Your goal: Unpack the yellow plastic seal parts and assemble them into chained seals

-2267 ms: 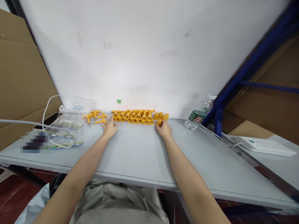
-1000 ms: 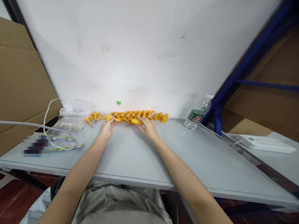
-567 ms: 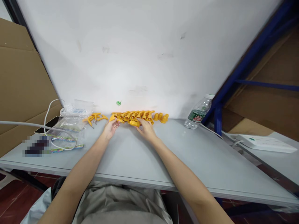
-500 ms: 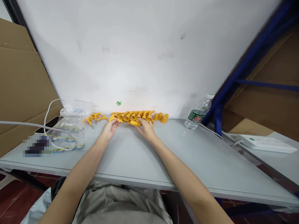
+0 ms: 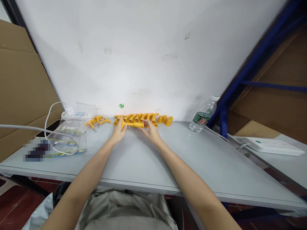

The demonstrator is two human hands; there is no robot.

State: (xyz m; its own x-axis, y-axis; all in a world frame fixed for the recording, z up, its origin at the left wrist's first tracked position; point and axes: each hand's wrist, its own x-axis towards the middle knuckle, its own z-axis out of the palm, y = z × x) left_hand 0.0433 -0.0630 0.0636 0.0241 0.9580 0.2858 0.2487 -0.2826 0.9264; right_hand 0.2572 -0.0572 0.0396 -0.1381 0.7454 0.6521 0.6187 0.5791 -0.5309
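Observation:
My left hand (image 5: 118,131) is closed on the yellow handle of a corkscrew (image 5: 123,124), in front of the row. My right hand (image 5: 151,132) grips a ribbed yellow sleeve (image 5: 138,125). The two pieces lie in one line, end to end, and the metal screw is not visible between them. Just behind both hands, several yellow corkscrews in their sleeves (image 5: 136,116) stand in a row along the white wall. Loose yellow corkscrews with bare metal screws (image 5: 97,120) lie to the left. A few yellow sleeves (image 5: 165,120) stand to the right of the row.
A clear plastic bottle (image 5: 203,115) leans toward the blue frame at the right. At the left lie clear plastic bags (image 5: 72,129), a white cable (image 5: 26,126) and a dark phone-like slab (image 5: 49,129). A white power strip (image 5: 272,146) rests on the right-hand surface.
My left hand has moved right and turned the corkscrew. It has come into line with the sleeve in my right hand, and the gap between them has closed.

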